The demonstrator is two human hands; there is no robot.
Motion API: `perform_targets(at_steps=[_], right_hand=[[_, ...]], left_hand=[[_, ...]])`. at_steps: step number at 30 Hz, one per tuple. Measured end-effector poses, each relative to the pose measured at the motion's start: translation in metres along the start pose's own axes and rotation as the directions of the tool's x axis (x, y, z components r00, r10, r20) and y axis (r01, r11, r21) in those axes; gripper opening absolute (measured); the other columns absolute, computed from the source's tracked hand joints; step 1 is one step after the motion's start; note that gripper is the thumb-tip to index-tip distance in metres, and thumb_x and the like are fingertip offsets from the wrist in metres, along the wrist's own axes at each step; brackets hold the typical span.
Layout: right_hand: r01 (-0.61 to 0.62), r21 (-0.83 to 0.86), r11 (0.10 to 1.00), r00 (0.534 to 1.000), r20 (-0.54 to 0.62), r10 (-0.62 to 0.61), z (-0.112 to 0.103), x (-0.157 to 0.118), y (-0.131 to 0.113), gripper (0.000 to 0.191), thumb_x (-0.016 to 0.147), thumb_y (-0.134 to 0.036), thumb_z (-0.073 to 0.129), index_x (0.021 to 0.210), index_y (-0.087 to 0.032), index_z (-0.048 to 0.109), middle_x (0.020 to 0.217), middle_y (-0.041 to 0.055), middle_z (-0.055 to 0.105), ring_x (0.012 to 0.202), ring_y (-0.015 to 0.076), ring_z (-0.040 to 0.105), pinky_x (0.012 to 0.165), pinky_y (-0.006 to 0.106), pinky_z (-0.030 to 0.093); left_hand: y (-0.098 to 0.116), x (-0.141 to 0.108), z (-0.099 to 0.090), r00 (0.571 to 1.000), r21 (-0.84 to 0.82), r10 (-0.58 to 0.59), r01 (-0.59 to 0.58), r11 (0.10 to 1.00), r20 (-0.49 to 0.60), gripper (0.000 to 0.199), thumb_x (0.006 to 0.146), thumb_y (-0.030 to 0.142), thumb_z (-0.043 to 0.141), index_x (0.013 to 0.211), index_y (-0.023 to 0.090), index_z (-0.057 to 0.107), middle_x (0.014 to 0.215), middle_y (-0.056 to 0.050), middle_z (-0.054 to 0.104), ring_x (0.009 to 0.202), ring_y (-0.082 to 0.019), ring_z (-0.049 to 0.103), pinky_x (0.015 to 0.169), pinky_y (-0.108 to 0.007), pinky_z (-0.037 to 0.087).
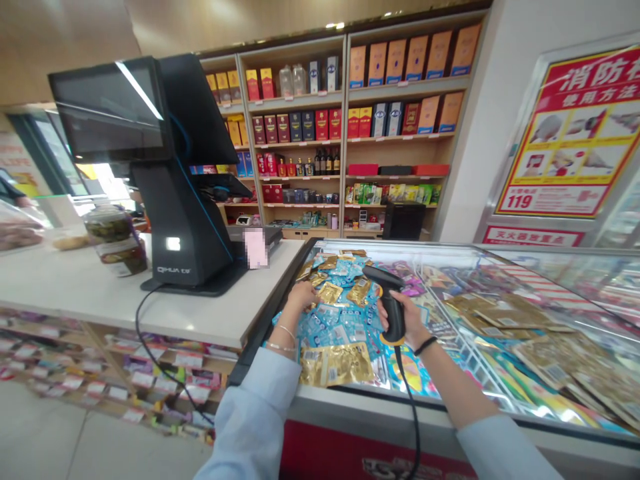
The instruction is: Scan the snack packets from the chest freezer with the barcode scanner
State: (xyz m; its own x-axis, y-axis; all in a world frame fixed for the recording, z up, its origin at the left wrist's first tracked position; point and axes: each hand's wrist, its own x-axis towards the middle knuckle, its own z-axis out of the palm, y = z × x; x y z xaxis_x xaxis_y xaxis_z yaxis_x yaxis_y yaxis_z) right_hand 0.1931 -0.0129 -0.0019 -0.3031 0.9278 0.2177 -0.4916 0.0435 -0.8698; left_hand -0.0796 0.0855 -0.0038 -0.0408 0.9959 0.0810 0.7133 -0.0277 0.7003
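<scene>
Two hands: your left hand (302, 297) lies curled on the sachets, and you cannot tell if it pinches one; your right hand (401, 318) is closed around the grip of a black corded handheld barcode scanner (393, 308).

Packets: a loose heap of shiny blue foil sachets (341, 323) lies between your hands, with gold foil sachets (336, 364) at its near edge, just below your left hand.

Edges: the heap sits at the near left corner of a glass-topped chest freezer (440, 263), beside a white counter (125, 300). Open glass runs to your right, past the scanner.

Nearby: a black point-of-sale terminal (183, 220) stands on the counter.

Writing: the terminal's base reads "QHUA", partly unclear; a red and yellow wall poster (573, 133) shows "119" and Chinese text; sachet print is too small to read.
</scene>
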Motion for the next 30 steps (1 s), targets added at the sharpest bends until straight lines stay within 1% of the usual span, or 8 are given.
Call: perform_targets(at_steps=[3, 7, 12, 16, 19, 21, 25, 30], right_hand=[[0.004, 0.005, 1.000, 1.000, 0.000, -0.004, 0.001, -0.001, -0.001, 0.028, 0.080, -0.047, 0.059, 0.082, -0.019, 0.058, 0.051, -0.0033, 0.053, 0.034, 0.0117, 0.047, 0.033, 0.023, 0.039], [0.004, 0.003, 1.000, 1.000, -0.004, -0.004, 0.000, 0.000, -0.002, 0.030, 0.078, -0.048, 0.060, 0.077, -0.019, 0.057, 0.050, -0.0036, 0.052, 0.033, 0.0112, 0.047, 0.033, 0.023, 0.039], [0.020, 0.016, 1.000, 1.000, 0.012, -0.020, -0.001, 0.000, -0.004, 0.030, 0.078, -0.048, 0.059, 0.084, -0.019, 0.059, 0.051, -0.0040, 0.053, 0.034, 0.0116, 0.048, 0.033, 0.023, 0.040], [0.024, 0.023, 0.999, 1.000, -0.002, -0.023, 0.000, -0.001, -0.006, 0.031, 0.077, -0.047, 0.060, 0.086, -0.018, 0.061, 0.051, -0.0039, 0.053, 0.034, 0.0119, 0.047, 0.033, 0.024, 0.040], [0.006, 0.014, 1.000, 1.000, -0.016, -0.006, 0.000, -0.001, -0.006, 0.029, 0.078, -0.047, 0.058, 0.081, -0.019, 0.060, 0.050, -0.0033, 0.052, 0.034, 0.0123, 0.047, 0.033, 0.024, 0.039], [-0.006, 0.001, 1.000, 1.000, -0.018, 0.006, -0.001, -0.001, -0.006, 0.029, 0.079, -0.049, 0.057, 0.075, -0.020, 0.058, 0.049, -0.0027, 0.052, 0.034, 0.0122, 0.046, 0.033, 0.024, 0.039], [0.005, 0.008, 1.000, 1.000, -0.013, -0.005, 0.001, 0.000, -0.006, 0.030, 0.079, -0.049, 0.058, 0.078, -0.020, 0.058, 0.049, -0.0032, 0.051, 0.033, 0.0121, 0.045, 0.033, 0.024, 0.038], [0.013, 0.013, 1.000, 0.997, 0.081, -0.014, 0.005, -0.005, -0.010, 0.032, 0.078, -0.049, 0.060, 0.087, -0.018, 0.059, 0.052, -0.0032, 0.054, 0.033, 0.0126, 0.049, 0.033, 0.024, 0.039]], left_hand=[[0.000, 0.001, 0.000, 0.999, 0.004, -0.012, 0.012, 1.000, 0.029, 0.028, 0.043, 0.017, 0.083, 0.042, 0.021, 0.055, 0.041, 0.002, 0.047, 0.060, -0.022, 0.061, 0.064, -0.029, 0.046], [0.000, 0.000, 0.001, 0.999, 0.011, -0.006, 0.006, 1.000, 0.042, 0.026, 0.044, 0.022, 0.084, 0.045, 0.021, 0.057, 0.042, 0.003, 0.047, 0.057, -0.019, 0.058, 0.061, -0.027, 0.044], [0.001, -0.002, 0.004, 0.999, -0.059, 0.030, -0.032, 0.998, -0.040, 0.028, 0.045, 0.022, 0.083, 0.055, 0.021, 0.056, 0.052, 0.003, 0.054, 0.063, -0.019, 0.059, 0.059, -0.025, 0.042], [0.003, -0.002, 0.006, 0.994, -0.058, 0.064, -0.069, 0.996, -0.091, 0.028, 0.048, 0.018, 0.082, 0.062, 0.021, 0.058, 0.063, 0.001, 0.060, 0.073, -0.021, 0.062, 0.063, -0.025, 0.043], [0.005, -0.001, 0.005, 0.989, -0.085, 0.084, -0.094, 0.992, -0.121, 0.028, 0.052, 0.020, 0.082, 0.073, 0.020, 0.063, 0.069, 0.000, 0.064, 0.076, -0.021, 0.063, 0.065, -0.025, 0.044], [0.005, -0.001, 0.003, 0.984, -0.168, 0.087, -0.113, 0.979, -0.154, 0.026, 0.056, 0.021, 0.080, 0.077, 0.019, 0.065, 0.072, -0.001, 0.066, 0.074, -0.020, 0.063, 0.064, -0.024, 0.044], [0.010, -0.002, -0.003, 0.969, -0.437, 0.031, -0.139, 0.888, -0.246, 0.022, 0.062, 0.024, 0.076, 0.080, 0.016, 0.068, 0.071, -0.002, 0.067, 0.068, -0.017, 0.064, 0.060, -0.022, 0.044], [0.021, -0.011, -0.007, 0.966, -0.749, -0.065, -0.152, 0.645, -0.252, 0.032, 0.063, 0.028, 0.078, 0.088, 0.011, 0.069, 0.070, -0.003, 0.069, 0.059, -0.015, 0.063, 0.055, -0.023, 0.048]])
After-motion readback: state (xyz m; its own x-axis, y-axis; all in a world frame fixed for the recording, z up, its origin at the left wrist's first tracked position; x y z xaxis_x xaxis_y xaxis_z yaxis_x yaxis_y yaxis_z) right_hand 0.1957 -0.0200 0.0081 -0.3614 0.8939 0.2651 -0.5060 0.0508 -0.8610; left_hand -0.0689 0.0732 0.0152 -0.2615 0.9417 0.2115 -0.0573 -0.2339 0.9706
